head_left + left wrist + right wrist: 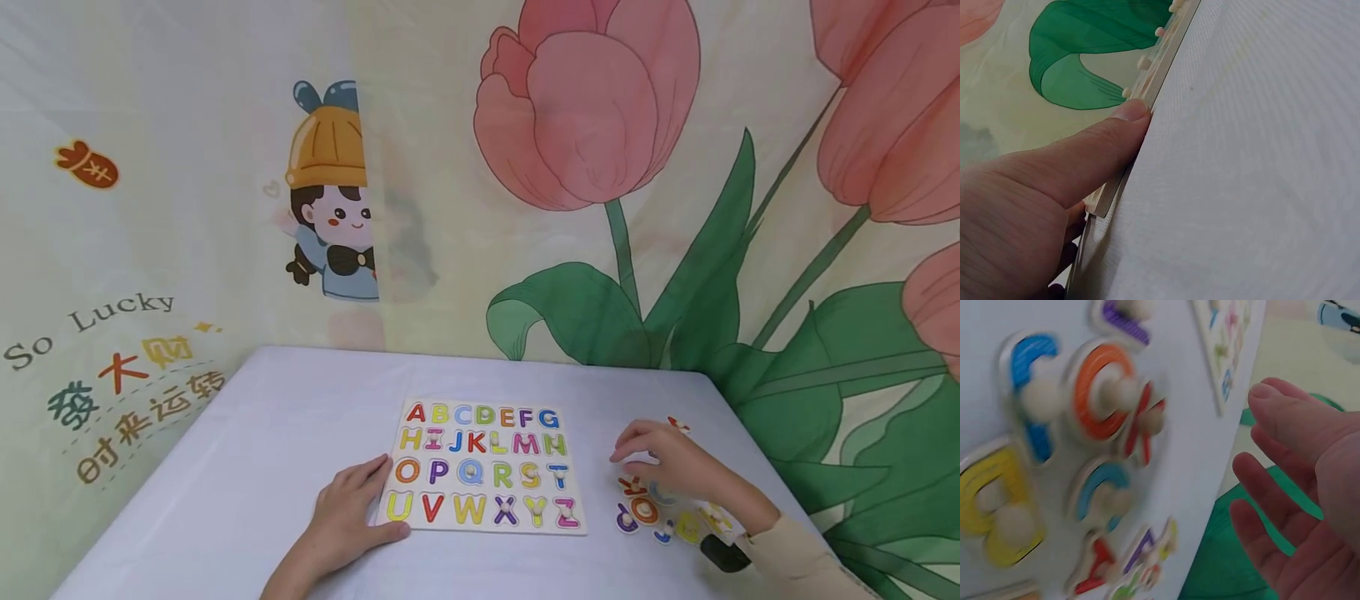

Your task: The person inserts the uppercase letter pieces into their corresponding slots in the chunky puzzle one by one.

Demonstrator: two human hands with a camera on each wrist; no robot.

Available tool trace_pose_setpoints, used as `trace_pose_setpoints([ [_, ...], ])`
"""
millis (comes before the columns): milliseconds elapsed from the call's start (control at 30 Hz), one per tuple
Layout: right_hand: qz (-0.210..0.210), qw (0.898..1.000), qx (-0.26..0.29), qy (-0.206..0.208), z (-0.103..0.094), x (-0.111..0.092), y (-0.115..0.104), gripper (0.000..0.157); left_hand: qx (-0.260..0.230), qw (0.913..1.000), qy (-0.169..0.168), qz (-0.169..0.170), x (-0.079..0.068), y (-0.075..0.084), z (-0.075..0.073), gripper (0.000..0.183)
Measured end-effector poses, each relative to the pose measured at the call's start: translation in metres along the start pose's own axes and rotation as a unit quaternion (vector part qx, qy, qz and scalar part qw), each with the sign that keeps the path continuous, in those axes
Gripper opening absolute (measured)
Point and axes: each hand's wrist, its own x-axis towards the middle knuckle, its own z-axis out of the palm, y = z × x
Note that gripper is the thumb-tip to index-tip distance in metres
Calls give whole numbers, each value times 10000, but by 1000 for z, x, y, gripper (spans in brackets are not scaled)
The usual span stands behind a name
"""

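Note:
A wooden alphabet puzzle board (486, 527) lies on the white-covered table, with knobbed letter pieces seated in several places, such as the purple X (506, 509). My left hand (347, 512) rests against its near left corner, thumb at the front edge and fingers along the left side. In the left wrist view the thumb (1104, 140) presses on the board's edge. My right hand (667, 454) hovers over loose knobbed letters, its fingers slightly bent with nothing between them. Among these are an orange O (1100, 415), a blue J (1038, 440), a yellow B (1016, 487) and a red K (632, 486).
More loose letters, including a red A (1094, 565), lie partly under the right hand and forearm. A black object (724, 553) sits at the right wrist. Behind the table (300, 408) hangs a curtain (427, 167) printed with tulips and a cartoon figure.

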Motion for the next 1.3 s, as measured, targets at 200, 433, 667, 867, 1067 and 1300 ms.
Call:
trace_pose_setpoints([
  [200, 27, 9993, 247, -280, 6, -18, 25, 16, -29, 10000, -24, 8, 0, -1, -2, 114],
  [433, 24, 9976, 486, -484, 16, -25, 45, 14, -57, 9999, -93, -61, 1, 0, -1, 114],
  [667, 36, 9978, 564, -341, 24, -24, 52, 15, -93, 9999, -92, -85, 1, 2, -3, 114],
  [867, -14, 9988, 434, -215, 26, -23, 48, 15, -48, 9999, -89, -69, 0, 2, -2, 114],
  [1067, 34, 10000, 24, -77, 25, -20, 42, 11, 13, 10000, -57, -19, 0, 1, -2, 115],
  [1300, 631, 9972, -189, 367, 29, -14, 35, 8, 27, 10000, -41, -9, 1, 1, -2, 114],
])
